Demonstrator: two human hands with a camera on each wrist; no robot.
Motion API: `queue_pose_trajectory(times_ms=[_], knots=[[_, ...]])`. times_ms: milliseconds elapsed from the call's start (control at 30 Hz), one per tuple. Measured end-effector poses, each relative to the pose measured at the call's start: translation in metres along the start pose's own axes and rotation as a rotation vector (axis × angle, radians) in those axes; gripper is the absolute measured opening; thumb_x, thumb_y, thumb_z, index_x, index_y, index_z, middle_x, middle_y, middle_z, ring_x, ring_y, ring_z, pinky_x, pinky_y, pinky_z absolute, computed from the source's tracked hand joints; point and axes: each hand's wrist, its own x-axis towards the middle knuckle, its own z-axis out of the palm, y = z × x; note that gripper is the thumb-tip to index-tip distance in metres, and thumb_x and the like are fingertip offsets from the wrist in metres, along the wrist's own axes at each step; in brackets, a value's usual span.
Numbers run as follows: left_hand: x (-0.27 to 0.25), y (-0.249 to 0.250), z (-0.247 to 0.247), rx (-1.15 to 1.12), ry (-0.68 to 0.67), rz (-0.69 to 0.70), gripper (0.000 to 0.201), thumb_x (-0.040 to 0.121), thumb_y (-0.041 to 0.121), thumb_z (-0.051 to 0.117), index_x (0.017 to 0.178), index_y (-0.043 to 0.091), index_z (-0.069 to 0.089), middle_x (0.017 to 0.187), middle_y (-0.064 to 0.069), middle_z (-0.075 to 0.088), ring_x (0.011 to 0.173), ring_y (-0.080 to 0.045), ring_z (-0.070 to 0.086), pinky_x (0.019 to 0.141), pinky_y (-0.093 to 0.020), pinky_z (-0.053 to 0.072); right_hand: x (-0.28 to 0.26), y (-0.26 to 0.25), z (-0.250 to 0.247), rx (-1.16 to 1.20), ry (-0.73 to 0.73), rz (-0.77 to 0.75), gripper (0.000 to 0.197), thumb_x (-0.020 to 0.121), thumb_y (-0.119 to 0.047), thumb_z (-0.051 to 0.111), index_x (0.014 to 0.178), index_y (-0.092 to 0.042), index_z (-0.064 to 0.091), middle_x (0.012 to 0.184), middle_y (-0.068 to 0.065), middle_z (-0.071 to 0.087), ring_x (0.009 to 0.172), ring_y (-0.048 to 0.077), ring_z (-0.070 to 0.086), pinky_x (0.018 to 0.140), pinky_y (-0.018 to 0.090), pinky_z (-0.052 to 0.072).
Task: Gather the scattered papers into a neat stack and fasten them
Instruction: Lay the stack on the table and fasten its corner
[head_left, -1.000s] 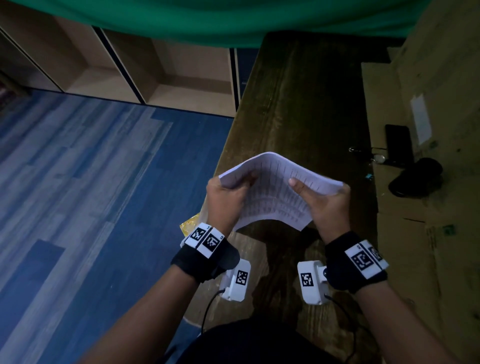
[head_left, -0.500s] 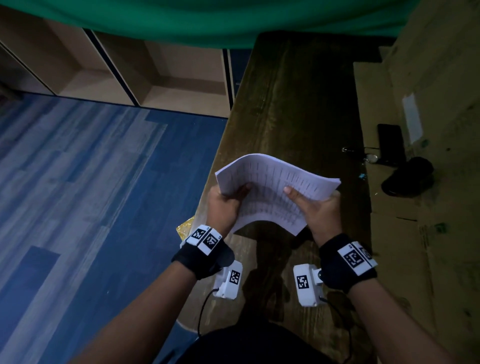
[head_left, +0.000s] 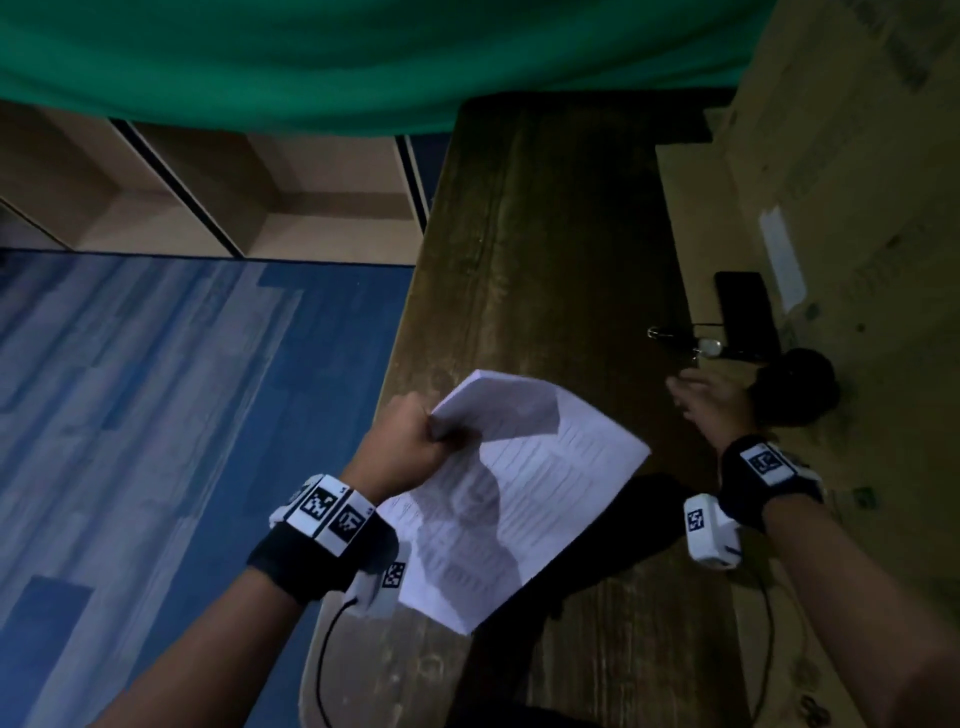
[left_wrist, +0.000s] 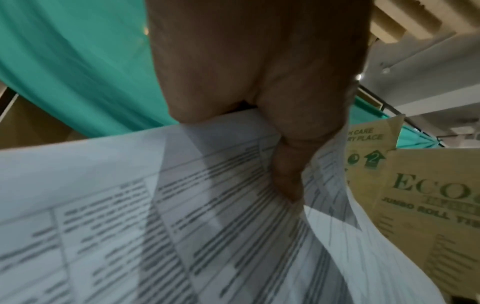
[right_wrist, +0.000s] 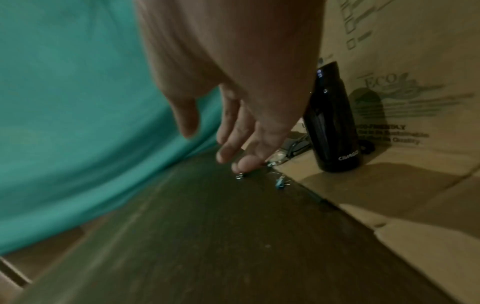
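A stack of white printed papers (head_left: 524, 488) hangs above the dark wooden table (head_left: 550, 249), bent and held by one corner. My left hand (head_left: 415, 441) grips that corner in a fist; in the left wrist view its thumb pinches the sheets (left_wrist: 182, 205). My right hand (head_left: 706, 400) is off the papers, out to the right over the table with fingers extended and empty. In the right wrist view its fingertips (right_wrist: 244, 164) hover just above small clips: a silver one (right_wrist: 239, 176) and a blue one (right_wrist: 280, 183) lying on the table.
A black bottle (right_wrist: 332, 123) stands on cardboard (head_left: 857, 208) along the table's right side, with a black phone (head_left: 745, 312) and eyeglasses (head_left: 691, 340) beside it. Green cloth (head_left: 363, 57) hangs at the back. Blue floor (head_left: 156, 415) lies left of the table edge.
My right hand let go of the papers and moved right toward the clips. The left hand now holds the stack alone, and the sheets have swung to hang diagonally.
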Motion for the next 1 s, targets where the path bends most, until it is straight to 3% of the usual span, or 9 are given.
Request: queue_pose_trajectory(times_ms=[133, 267, 400, 533, 600, 733, 833, 933, 1000], knots=[[0.002, -0.009, 0.007, 0.058, -0.109, -0.083, 0.040, 0.075, 0.039, 0.065, 0.052, 0.011, 0.047, 0.047, 0.003, 0.043, 0.043, -0.010, 0.039, 0.047, -0.039, 0.037, 0.065, 0.031, 0.001, -0.543, 0.070, 0.001, 0.048, 0.090, -0.018, 0.064, 0.134, -0.005, 0.052, 0.130, 0.024, 0.057, 0.119, 0.040, 0.054, 0.097, 0.042, 0.044], [0.003, -0.025, 0.014, 0.104, -0.168, -0.153, 0.043, 0.074, 0.041, 0.063, 0.050, 0.011, 0.044, 0.048, 0.002, 0.039, 0.044, -0.013, 0.034, 0.048, -0.043, 0.037, 0.086, 0.042, 0.013, -0.664, 0.151, 0.085, 0.056, 0.093, -0.024, 0.061, 0.139, 0.002, 0.041, 0.138, 0.032, 0.041, 0.124, 0.049, 0.045, 0.096, 0.052, 0.043], [0.004, -0.037, 0.022, 0.179, -0.230, -0.269, 0.049, 0.077, 0.035, 0.074, 0.052, 0.025, 0.033, 0.053, 0.009, 0.034, 0.046, -0.009, 0.033, 0.051, -0.029, 0.028, 0.090, 0.057, 0.019, -0.658, 0.209, 0.030, 0.034, 0.094, -0.015, 0.059, 0.121, 0.006, 0.058, 0.124, 0.036, 0.052, 0.114, 0.050, 0.052, 0.094, 0.051, 0.045], [0.003, -0.045, 0.026, 0.236, -0.283, -0.380, 0.043, 0.077, 0.038, 0.077, 0.063, 0.023, 0.038, 0.066, 0.004, 0.043, 0.057, -0.014, 0.042, 0.052, -0.029, 0.029, 0.079, 0.063, 0.025, -0.611, 0.192, -0.149, 0.013, 0.086, 0.008, 0.058, 0.088, 0.005, 0.071, 0.106, 0.029, 0.065, 0.102, 0.044, 0.061, 0.091, 0.044, 0.049], [0.003, -0.045, 0.026, 0.265, -0.314, -0.403, 0.039, 0.079, 0.038, 0.076, 0.079, 0.016, 0.044, 0.081, 0.000, 0.046, 0.071, -0.019, 0.047, 0.058, -0.030, 0.032, 0.069, 0.059, 0.030, -0.559, 0.129, -0.216, 0.013, 0.083, 0.009, 0.062, 0.087, 0.004, 0.072, 0.102, 0.024, 0.068, 0.098, 0.040, 0.064, 0.088, 0.040, 0.049], [0.004, -0.054, 0.035, 0.227, -0.366, -0.455, 0.036, 0.080, 0.034, 0.075, 0.090, 0.010, 0.049, 0.090, -0.004, 0.053, 0.078, -0.020, 0.051, 0.057, -0.026, 0.034, 0.031, 0.045, 0.056, -0.315, -0.185, -0.195, 0.037, 0.082, 0.002, 0.071, 0.118, -0.008, 0.065, 0.082, 0.007, 0.065, 0.072, 0.018, 0.067, 0.072, 0.033, 0.053], [0.003, -0.066, 0.046, 0.210, -0.395, -0.525, 0.045, 0.079, 0.034, 0.076, 0.106, 0.004, 0.055, 0.100, -0.009, 0.059, 0.085, -0.021, 0.054, 0.067, -0.028, 0.038, -0.009, 0.034, 0.083, -0.211, -0.433, -0.159, 0.025, 0.086, 0.004, 0.066, 0.110, -0.001, 0.069, 0.083, 0.006, 0.067, 0.062, 0.001, 0.066, 0.062, 0.016, 0.053], [-0.004, -0.072, 0.058, 0.206, -0.410, -0.569, 0.053, 0.081, 0.033, 0.075, 0.117, 0.002, 0.052, 0.111, -0.012, 0.060, 0.089, -0.021, 0.054, 0.074, -0.029, 0.039, -0.043, 0.037, 0.104, -0.247, -0.533, -0.224, 0.019, 0.088, -0.004, 0.067, 0.097, -0.019, 0.074, 0.105, 0.001, 0.067, 0.092, 0.009, 0.066, 0.084, 0.023, 0.052], [-0.012, -0.075, 0.066, 0.212, -0.414, -0.591, 0.056, 0.082, 0.035, 0.074, 0.121, 0.002, 0.051, 0.110, -0.010, 0.058, 0.089, -0.021, 0.053, 0.075, -0.030, 0.040, -0.061, 0.043, 0.111, -0.241, -0.553, -0.235, 0.022, 0.086, -0.003, 0.069, 0.091, -0.023, 0.074, 0.103, -0.004, 0.067, 0.101, 0.013, 0.065, 0.094, 0.030, 0.052]])
